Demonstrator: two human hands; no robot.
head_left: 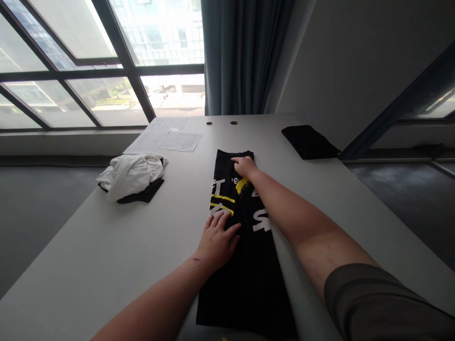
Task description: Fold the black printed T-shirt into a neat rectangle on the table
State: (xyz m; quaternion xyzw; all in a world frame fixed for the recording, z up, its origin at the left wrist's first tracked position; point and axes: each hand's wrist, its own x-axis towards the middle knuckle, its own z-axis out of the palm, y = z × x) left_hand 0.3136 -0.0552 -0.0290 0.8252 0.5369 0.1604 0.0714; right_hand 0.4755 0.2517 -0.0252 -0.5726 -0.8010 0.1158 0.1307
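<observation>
A black T-shirt (245, 265) with white and yellow print lies folded into a long narrow strip on the white table (142, 246), running away from me. My left hand (218, 239) lies flat on its left edge near the middle, fingers spread. Farther away, my right hand (244, 166) rests on the strip's far end, knuckles up and fingers curled down onto the cloth.
A heap of white cloth over a dark garment (131, 177) sits to the left. Paper sheets (170, 137) lie at the table's far side by the window. A folded black garment (310, 141) lies at the far right. Two round cable holes (221, 123) mark the back edge.
</observation>
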